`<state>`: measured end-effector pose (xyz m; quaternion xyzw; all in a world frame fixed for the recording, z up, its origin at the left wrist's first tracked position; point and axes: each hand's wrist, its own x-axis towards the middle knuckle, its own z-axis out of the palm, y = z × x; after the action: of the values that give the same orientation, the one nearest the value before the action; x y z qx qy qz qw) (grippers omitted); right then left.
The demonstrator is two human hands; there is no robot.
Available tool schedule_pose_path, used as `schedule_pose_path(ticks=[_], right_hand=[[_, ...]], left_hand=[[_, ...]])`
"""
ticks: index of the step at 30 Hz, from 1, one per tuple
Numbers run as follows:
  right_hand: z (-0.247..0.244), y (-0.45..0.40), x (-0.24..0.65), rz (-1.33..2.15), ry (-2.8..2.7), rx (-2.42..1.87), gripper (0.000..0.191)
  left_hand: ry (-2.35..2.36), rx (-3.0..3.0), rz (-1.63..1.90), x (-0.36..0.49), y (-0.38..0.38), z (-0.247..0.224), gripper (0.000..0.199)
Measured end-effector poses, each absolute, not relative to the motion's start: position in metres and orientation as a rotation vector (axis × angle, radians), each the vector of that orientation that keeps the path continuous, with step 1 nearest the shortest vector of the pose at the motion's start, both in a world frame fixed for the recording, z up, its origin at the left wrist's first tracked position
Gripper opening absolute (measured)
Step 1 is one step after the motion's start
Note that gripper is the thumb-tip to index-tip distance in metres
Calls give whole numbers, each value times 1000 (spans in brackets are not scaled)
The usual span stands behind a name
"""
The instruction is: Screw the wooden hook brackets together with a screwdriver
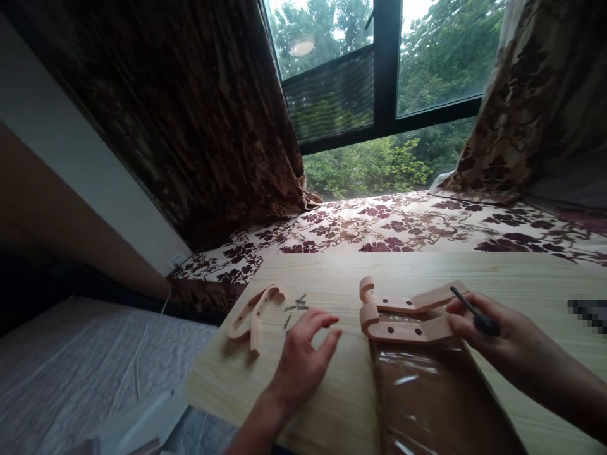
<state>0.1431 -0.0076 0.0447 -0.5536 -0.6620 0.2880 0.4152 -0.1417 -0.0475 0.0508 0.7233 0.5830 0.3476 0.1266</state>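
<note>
From where I stood, the person's left hand [306,357] held nothing, its thumb and fingers apart, beside small grey metal screws [300,308] on the pale wood-grained tabletop [346,398]. The right hand [509,335] gripped a slim black screwdriver-like tool [485,325], fingertips at two hooked, pinkish wooden pieces [403,332] lying across a flat brown plastic-wrapped package [427,395].

From afar I see a pale yellow wooden table [341,395], on it two bent pinkish wooden pieces [255,323], small grey screws [300,307] beside them, a flat brown pack in shiny plastic [427,398].
</note>
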Motion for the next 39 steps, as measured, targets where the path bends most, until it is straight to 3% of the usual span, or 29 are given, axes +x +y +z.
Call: schedule_pose_path(ticks=[5, 11, 16, 20, 24, 27, 33, 39], right_hand=[[33, -2, 151, 680, -1679, -1352, 29], [32, -1, 153, 637, -1713, -1340, 30], [40, -3, 147, 666, -1697, -1359, 26], [47, -5, 140, 719, -1665, -1362, 21], [55, -7, 138, 722, -1695, -1318, 16], [59, -8, 137, 691, -1727, -1314, 13], [54, -8, 135, 732, -1716, -1311, 10], [54, -8, 135, 789, -1684, -1333, 10]], left_hand=[[1968, 2181, 651, -209, -39, 69, 16], [2038, 2298, 316, -210, -34, 61, 14], [2079, 2344, 267, -201, -28, 57, 20], [2059, 2339, 403, -184, -27, 86, 17], [1828, 2388, 631, -137, -30, 133, 10], [1406, 2504, 705, -95, -24, 154, 10], [1128, 2731, 386, -53, 1, 146, 20], [1046, 2755, 299, -47, 8, 132, 24]])
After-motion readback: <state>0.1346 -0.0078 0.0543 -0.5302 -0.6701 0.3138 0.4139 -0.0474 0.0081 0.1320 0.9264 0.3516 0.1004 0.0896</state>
